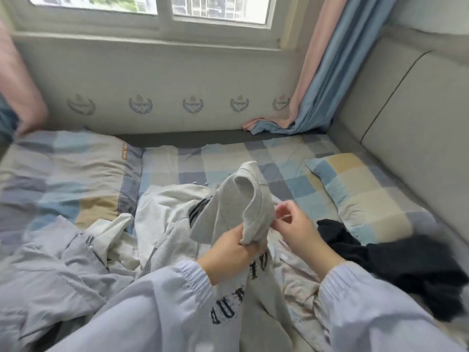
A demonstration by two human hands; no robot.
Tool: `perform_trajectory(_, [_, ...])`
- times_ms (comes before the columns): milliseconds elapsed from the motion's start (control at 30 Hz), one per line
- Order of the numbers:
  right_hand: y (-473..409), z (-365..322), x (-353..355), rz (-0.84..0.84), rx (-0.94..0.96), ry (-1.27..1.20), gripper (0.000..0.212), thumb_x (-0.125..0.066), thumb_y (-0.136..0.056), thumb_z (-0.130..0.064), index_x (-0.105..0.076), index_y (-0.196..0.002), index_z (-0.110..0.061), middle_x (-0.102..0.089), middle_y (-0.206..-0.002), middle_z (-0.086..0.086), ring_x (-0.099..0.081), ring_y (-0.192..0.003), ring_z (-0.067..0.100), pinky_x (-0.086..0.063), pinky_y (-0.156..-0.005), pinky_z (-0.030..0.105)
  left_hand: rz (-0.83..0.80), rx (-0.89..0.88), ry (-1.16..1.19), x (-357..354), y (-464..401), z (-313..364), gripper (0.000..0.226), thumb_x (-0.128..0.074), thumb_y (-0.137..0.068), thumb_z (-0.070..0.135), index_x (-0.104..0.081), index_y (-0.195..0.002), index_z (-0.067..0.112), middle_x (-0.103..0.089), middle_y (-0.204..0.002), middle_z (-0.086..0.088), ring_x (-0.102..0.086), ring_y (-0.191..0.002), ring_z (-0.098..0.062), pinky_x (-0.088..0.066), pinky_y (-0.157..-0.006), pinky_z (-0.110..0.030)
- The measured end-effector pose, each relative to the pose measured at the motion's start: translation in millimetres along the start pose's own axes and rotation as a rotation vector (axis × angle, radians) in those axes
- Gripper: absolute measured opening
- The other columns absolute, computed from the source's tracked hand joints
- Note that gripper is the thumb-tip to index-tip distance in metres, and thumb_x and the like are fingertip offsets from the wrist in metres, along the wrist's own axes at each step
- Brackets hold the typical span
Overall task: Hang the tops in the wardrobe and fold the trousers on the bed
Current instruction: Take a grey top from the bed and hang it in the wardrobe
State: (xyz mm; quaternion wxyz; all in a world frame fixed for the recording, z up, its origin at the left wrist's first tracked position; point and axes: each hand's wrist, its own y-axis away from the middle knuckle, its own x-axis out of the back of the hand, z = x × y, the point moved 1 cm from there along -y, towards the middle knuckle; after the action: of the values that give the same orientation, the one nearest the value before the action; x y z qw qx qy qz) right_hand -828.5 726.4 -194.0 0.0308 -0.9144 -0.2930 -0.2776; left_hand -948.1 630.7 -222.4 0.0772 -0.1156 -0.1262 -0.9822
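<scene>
Grey sweatshirt [236,209] with dark printed letters, lifted off the bed [286,158] at centre frame, its lower part trailing down between two pale lilac sleeves toward the bottom edge. Bunched at a ribbed edge in the left hand [228,252], fingers curled tight round the fabric, thumb pressed across the front of the fold. Rising from that grip in a loose loop, ribbed band at its top. Just right of the loop, the right hand [295,227], thumb and forefinger drawn together at the cloth's edge; fingertips [278,212] touching or nearly touching the fabric, actual pinch not clear through the blur.

Left of the hands, a pale lilac garment [48,270] spread rumpled over the near bed. Beside it a white garment with dark stripes [165,219], heaped against the held sweatshirt. Under the hands, a light crumpled piece [299,280], pinkish-white. Right of that, a black garment [396,262] in a loose heap, touching the corner of a checked pillow [363,194].

Farther back, a folded checked quilt [63,174] at left, then bare checked sheet. Beyond, a padded wall panel [177,82] with a row of crest emblems, a pink and blue curtain [327,72] pooling on the bed's far edge, and a window [162,11] above. Upholstered headboard [406,102] along the right.
</scene>
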Motion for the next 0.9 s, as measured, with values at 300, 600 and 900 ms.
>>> perform_trajectory(300, [46.3, -157.1, 117.2, -0.307, 0.429, 0.377, 0.086, -0.068, -0.071, -0.007, -0.027, -0.138, -0.045, -0.022, -0.147, -0.021, -0.016, -0.137, -0.003, -0.017, -0.111, 0.022, 0.046, -0.682, -0.798, 46.5, 97.0, 155.8, 0.019, -0.046, -0.084, 0.021, -0.052, -0.097, 0.033, -0.059, -0.102, 0.005, -0.056, -0.083, -0.013, -0.043, -0.068, -0.025])
perform_trajectory(600, [92.7, -191.8, 162.5, 0.192, 0.489, 0.173, 0.028, -0.045, -0.072, 0.006, -0.061, -0.073, -0.017, -0.062, -0.068, -0.003, -0.054, -0.066, 0.006, -0.046, -0.066, 0.023, 0.072, -0.359, -0.882, 60.3, 140.6, 180.2, 0.024, -0.067, -0.078, 0.047, -0.064, -0.083, 0.023, -0.04, -0.102, 0.014, -0.048, -0.088, -0.009, -0.035, -0.08, -0.021])
perform_trajectory(900, [98.7, -192.5, 210.3, 0.357, 0.436, 0.092, 0.036, -0.043, -0.073, 0.011, -0.039, -0.055, -0.02, -0.038, -0.048, -0.012, -0.032, -0.052, 0.0, -0.026, -0.048, 0.015, -0.074, -0.281, -1.632, 68.2, 139.8, 188.4, 0.043, -0.049, -0.086, 0.05, -0.06, -0.121, 0.026, -0.046, -0.142, 0.007, -0.015, -0.144, -0.014, 0.013, -0.112, -0.058])
